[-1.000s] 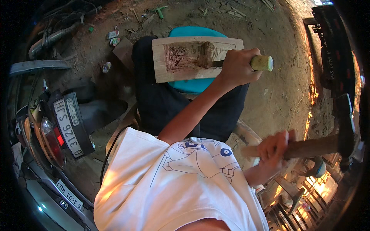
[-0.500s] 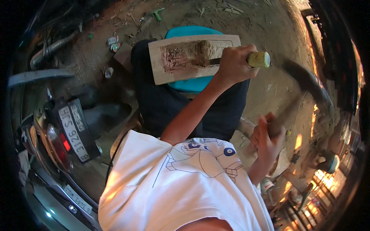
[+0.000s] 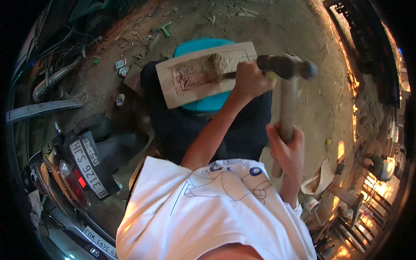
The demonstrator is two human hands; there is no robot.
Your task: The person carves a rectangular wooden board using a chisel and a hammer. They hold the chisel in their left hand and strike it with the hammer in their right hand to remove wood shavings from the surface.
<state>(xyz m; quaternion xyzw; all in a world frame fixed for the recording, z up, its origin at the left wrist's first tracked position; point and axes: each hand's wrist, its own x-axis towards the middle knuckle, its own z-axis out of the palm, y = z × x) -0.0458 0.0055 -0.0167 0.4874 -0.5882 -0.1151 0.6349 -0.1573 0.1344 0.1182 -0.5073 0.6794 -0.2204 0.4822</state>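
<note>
Hammer over chisel, carved board on my lap

My left hand (image 3: 250,80) grips a chisel on the wooden board (image 3: 203,73), which lies across my knees over a teal stool (image 3: 208,104); my right hand (image 3: 287,149) is closed on the hammer (image 3: 286,69), its head just beside the left hand; a motorbike (image 3: 82,169) stands to my left.

1 head-worn fisheye view, looking steeply down from above, close over the person's white shirt (image 3: 208,212), dirt ground (image 3: 303,26) bending at the rim
</note>
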